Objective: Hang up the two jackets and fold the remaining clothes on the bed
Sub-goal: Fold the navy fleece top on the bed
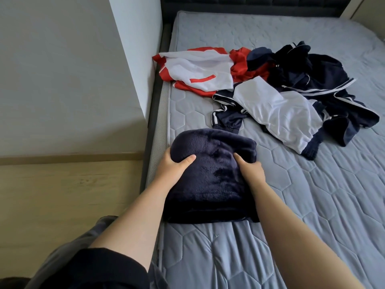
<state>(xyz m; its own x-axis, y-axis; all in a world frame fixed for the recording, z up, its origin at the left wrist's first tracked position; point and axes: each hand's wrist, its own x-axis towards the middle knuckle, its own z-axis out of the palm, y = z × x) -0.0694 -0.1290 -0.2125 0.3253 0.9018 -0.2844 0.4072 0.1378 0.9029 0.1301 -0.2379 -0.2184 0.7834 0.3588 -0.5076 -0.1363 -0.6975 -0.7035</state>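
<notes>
At the bed's [312,195] near-left edge, the folded navy fleece [210,180] looks thick, soft and floppy, probably light, so the left hand [173,165] at 9 o'clock and right hand [249,170] at 3 o'clock sensibly clutch its sides, thumbs on top.

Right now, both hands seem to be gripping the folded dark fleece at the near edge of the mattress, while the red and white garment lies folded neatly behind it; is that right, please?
Not quite. The head view shows the left hand and right hand gripping the folded dark fleece on the mattress, but the red and white garment lies crumpled and unfolded, not neatly folded.
</notes>
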